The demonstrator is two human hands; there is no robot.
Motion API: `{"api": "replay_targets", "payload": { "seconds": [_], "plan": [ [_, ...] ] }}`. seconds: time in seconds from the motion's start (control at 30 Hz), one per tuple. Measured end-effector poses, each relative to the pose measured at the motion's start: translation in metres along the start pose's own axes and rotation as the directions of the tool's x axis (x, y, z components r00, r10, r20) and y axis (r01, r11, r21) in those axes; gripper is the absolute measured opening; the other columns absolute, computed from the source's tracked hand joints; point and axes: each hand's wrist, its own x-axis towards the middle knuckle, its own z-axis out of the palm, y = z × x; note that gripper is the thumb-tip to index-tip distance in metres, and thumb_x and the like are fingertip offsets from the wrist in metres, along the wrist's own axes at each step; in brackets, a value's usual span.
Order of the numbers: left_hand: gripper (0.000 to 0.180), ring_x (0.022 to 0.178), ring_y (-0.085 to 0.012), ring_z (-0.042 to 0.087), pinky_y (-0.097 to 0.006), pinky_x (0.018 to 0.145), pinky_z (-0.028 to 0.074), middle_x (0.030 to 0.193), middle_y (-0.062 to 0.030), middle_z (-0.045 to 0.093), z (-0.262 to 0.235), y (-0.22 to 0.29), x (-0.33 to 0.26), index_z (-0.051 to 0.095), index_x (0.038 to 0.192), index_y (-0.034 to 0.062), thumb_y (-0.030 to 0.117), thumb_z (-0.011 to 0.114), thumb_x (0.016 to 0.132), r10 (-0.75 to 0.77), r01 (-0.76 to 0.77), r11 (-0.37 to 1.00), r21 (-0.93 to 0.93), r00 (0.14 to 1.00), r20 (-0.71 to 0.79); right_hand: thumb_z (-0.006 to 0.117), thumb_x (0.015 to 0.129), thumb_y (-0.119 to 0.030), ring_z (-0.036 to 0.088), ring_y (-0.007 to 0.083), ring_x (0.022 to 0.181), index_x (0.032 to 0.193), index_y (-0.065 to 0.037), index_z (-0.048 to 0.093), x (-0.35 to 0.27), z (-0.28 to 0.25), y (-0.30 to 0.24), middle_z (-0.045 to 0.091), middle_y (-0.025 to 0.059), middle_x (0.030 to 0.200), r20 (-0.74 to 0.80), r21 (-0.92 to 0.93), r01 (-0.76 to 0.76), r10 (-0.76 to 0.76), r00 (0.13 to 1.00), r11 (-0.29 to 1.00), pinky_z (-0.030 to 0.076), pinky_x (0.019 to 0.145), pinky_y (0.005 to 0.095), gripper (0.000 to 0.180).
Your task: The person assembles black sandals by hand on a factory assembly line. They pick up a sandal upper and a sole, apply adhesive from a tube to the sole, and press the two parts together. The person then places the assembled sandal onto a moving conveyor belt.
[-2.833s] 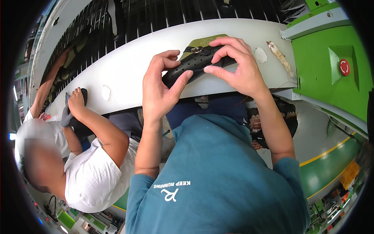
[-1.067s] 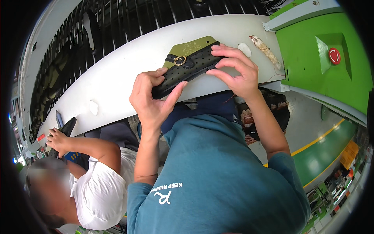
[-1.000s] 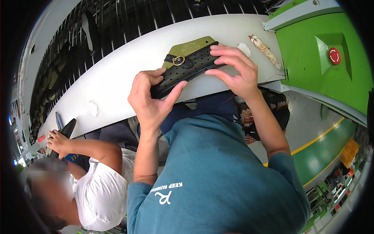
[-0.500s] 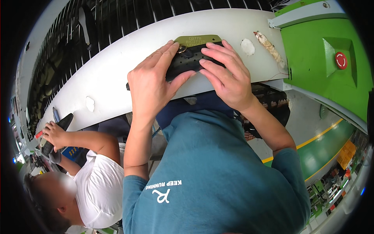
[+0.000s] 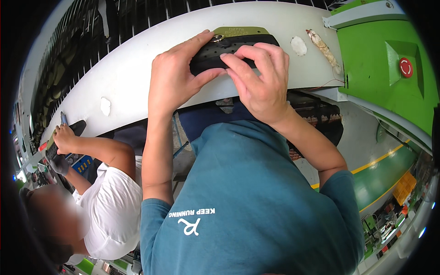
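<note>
On the white bench a black perforated piece (image 5: 211,58) lies over an olive-green plate (image 5: 247,30), whose far edge sticks out with lettering on it. A round metal ring (image 5: 217,38) sits at the black piece's far edge. My left hand (image 5: 172,75) grips the left end of the piece, fingers on its far side and thumb stretched along the near edge. Over the right half is my right hand (image 5: 262,75), its fingers curled and its thumb and index tips close together at the piece's near part. My right fingers hide some of that half.
A white bench (image 5: 133,78) curves across, with black slats (image 5: 137,18) beyond. A wrapped bundle (image 5: 324,51) and a white scrap (image 5: 299,46) lie right, near a green machine with a red button (image 5: 405,67). At left, a co-worker's hand (image 5: 65,139) is on a dark piece.
My right hand has gone from flat, spread fingers to curled ones, with thumb and index drawn together. My left hand stays on the left end. The whole view has shifted slightly.
</note>
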Motion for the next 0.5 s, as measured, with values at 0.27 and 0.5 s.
{"api": "replay_targets", "payload": {
  "seconds": [0.27,0.5],
  "plan": [
    [0.074,0.122,-0.0338,0.078,-0.040,0.101,0.065,0.143,-0.0114,0.077,0.001,0.001,-0.009,0.077,0.142,0.0111,0.020,0.101,0.072,0.074,-0.070,0.993,0.095,0.997,-0.038,0.081,0.082,-0.006,0.060,0.0259,0.095,0.099,-0.015,0.072,0.006,-0.002,-0.003,0.063,0.0005,0.099,0.117,0.090,-0.035,0.024,0.993,0.995,0.043,0.083,0.0429,0.021],
    [0.073,0.121,-0.0330,0.078,-0.039,0.099,0.065,0.143,-0.0100,0.077,0.003,-0.011,-0.001,0.078,0.142,0.0125,0.028,0.100,0.074,0.124,-0.094,0.971,0.219,0.984,-0.127,0.085,0.082,-0.007,0.062,0.0269,0.099,0.103,-0.015,0.071,0.019,0.011,0.020,0.064,0.0012,0.099,0.111,0.150,0.075,-0.092,0.990,0.986,0.045,0.085,0.0443,0.027]
  ]
}}
